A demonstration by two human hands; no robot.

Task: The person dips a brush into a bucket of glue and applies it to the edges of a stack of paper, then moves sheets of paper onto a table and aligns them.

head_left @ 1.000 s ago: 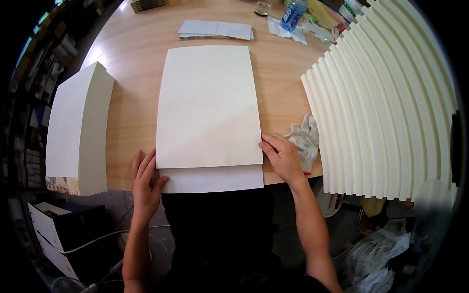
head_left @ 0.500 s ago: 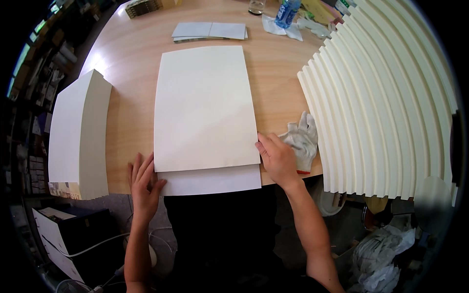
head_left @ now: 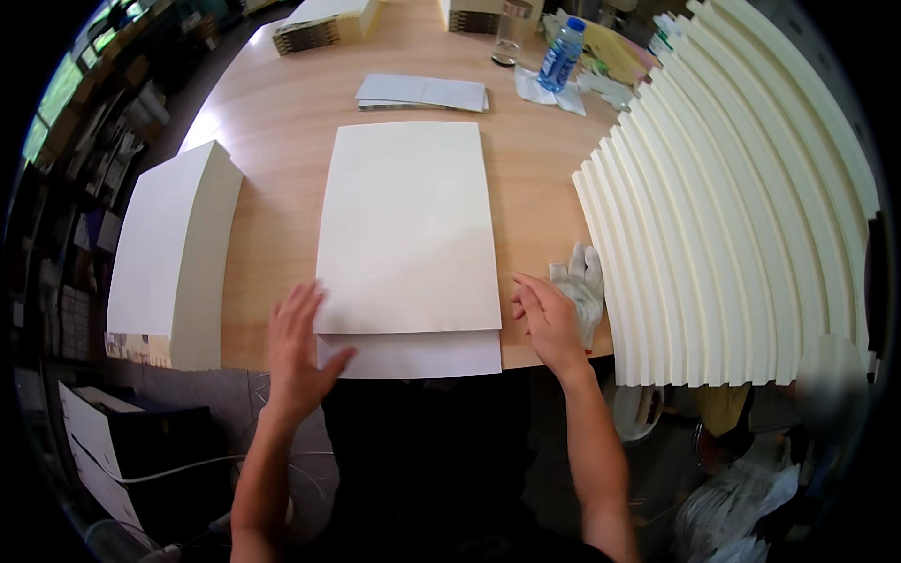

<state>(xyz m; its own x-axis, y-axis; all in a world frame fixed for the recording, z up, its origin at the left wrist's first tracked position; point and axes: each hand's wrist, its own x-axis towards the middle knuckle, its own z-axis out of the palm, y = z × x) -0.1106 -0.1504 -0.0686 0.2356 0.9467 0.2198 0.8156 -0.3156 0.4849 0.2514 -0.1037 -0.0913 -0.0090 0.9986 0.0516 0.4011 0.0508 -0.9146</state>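
A large cream sheet or board [head_left: 408, 225] lies in front of me. Beneath it, a white sheet [head_left: 413, 357] sticks out along the near edge. My left hand [head_left: 300, 347] is at the near left corner, fingers spread and thumb over the white sheet; whether it touches is unclear. My right hand [head_left: 549, 324] hovers just off the right side, its fingers loosely bent with nothing in them. Beside that hand lies a white work glove [head_left: 580, 286] on the table.
A thick paper stack [head_left: 150, 253] stands at the left. Many cream stacks, fanned in steps [head_left: 723, 225], fill the right. Farther back on the wooden table [head_left: 272, 188] are folded white sheets [head_left: 422, 92], a blue-capped bottle [head_left: 561, 58], a glass jar [head_left: 510, 33] and book blocks [head_left: 314, 33].
My right hand has let go of the board's right edge and moved slightly outward. My left hand has come over the near left corner. The view has shifted, showing more of the table's back.
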